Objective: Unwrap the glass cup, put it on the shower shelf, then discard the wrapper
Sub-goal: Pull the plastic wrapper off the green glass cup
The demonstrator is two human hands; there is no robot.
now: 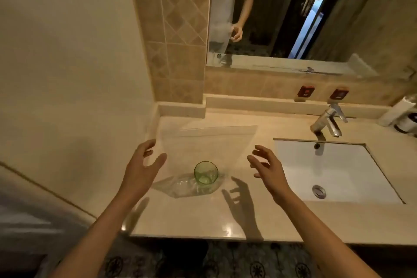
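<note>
Flanking wrapped cup (205, 173), sink (334, 165) rightward

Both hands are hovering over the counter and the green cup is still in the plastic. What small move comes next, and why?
Probably bring the right hand down to grip the green glass cup by its rim, while the left hand pins the clear wrapper. Both hands are open and touching nothing, and the cup lies on its side with its mouth towards the camera, its base end on the crumpled plastic on the counter.

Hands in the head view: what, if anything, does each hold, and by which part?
Nothing. The left hand and right hand hover open beside the green cup.
</note>
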